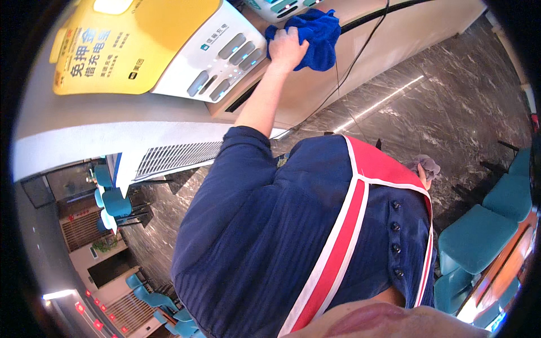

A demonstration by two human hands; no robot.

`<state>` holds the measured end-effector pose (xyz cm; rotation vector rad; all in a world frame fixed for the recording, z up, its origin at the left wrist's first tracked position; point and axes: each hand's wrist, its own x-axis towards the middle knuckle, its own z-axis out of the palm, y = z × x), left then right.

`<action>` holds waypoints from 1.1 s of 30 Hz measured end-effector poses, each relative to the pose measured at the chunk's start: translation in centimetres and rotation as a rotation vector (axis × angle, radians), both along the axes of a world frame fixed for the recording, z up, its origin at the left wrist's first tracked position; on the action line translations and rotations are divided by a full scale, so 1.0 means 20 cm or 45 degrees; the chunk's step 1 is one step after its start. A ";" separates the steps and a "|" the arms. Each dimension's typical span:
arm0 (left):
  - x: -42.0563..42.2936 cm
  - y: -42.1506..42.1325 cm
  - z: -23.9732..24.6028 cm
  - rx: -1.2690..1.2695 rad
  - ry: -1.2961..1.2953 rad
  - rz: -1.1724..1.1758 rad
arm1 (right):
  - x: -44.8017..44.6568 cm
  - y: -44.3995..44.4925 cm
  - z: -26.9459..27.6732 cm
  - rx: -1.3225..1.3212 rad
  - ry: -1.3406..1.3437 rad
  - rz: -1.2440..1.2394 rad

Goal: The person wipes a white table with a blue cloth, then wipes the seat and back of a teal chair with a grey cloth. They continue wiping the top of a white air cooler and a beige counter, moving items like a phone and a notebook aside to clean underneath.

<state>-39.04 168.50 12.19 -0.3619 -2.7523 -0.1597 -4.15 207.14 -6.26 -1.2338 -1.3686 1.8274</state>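
My left hand [286, 48] is closed on a bunched blue cloth [319, 40], which lies against the counter top [253, 78]. Just left of that hand stands a white power-bank rental station [211, 55] with lit slots and a yellow panel [139, 42] bearing writing. Part of a second slotted unit [277, 10] shows behind the cloth. On my other side, my right hand [424, 176] holds a crumpled grey-brown cloth [427, 165] low beside the red apron [382, 162]; the apron hides much of this hand.
A black cable [359, 55] hangs down the counter's front. Teal chairs [477, 238] stand around a wooden table [503, 270] at the lower right. A white slatted grille [181, 158] is at the left, with more teal chairs [116, 202] beyond. Dark marbled tiles [460, 84] cover the floor.
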 end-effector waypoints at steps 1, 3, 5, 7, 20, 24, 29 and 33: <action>0.02 0.01 0.00 -0.002 0.058 -0.044 | -0.02 0.01 0.00 0.007 -0.001 0.025; 0.08 0.00 -0.01 -0.011 0.122 -0.089 | -0.07 0.04 -0.01 0.017 0.006 0.071; 0.17 -0.04 -0.04 -0.026 0.140 -0.142 | -0.10 0.05 0.00 0.035 0.002 0.122; 0.29 -0.11 -0.07 0.007 0.256 -0.223 | -0.15 0.07 0.00 0.050 -0.010 0.183; 1.00 -0.79 0.03 -0.067 0.353 0.665 | -0.49 0.04 -0.10 0.525 -0.061 0.760; 0.87 -0.80 -0.11 -0.041 0.228 0.772 | -0.67 -0.12 0.02 -0.026 0.102 0.574; 0.77 -0.49 -0.15 0.147 0.115 0.414 | -0.73 -0.27 0.29 -0.156 0.074 0.826; 0.69 -0.07 -0.14 0.847 -0.162 -0.023 | -0.76 -0.31 0.58 -0.581 0.257 1.080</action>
